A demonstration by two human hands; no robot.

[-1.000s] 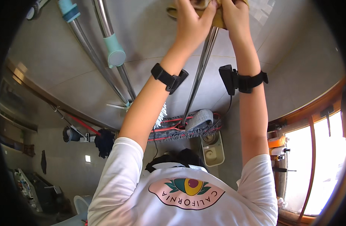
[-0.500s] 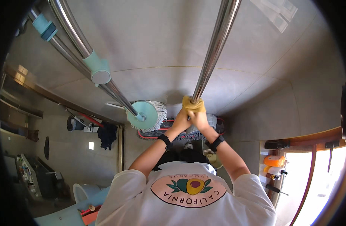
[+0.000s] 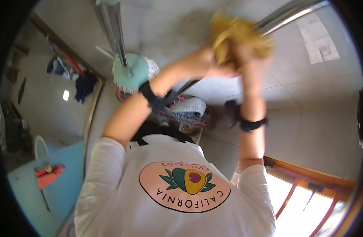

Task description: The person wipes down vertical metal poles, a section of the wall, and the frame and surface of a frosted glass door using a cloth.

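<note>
A crumpled yellow cloth point(image 3: 230, 33) is wrapped about a shiny metal pole point(image 3: 288, 17), which runs up to the right. My right hand point(image 3: 250, 59) is closed on the cloth, its fingers blurred by motion. Beside it, my left hand point(image 3: 207, 63) grips the cloth's lower left side, also smeared. Below my hands, a dark lower stretch of pole point(image 3: 188, 85) slants down toward a flat mop with a grey fringe and red edging point(image 3: 169, 114). A folded grey pad point(image 3: 189, 106) lies over that mop head.
A round turquoise mop point(image 3: 130, 73) with white strands stands to the left, its metal handle rising upward. Farther left are a mirror point(image 3: 67, 118) and a light blue surface point(image 3: 67, 189) bearing a red cloth point(image 3: 47, 177). A bright wood-framed window point(image 3: 296, 197) is at lower right.
Both hands and the yellow cloth have moved up and to the right. The pole now leans farther right. The whole view has shifted, and my right arm is raised more upright.
</note>
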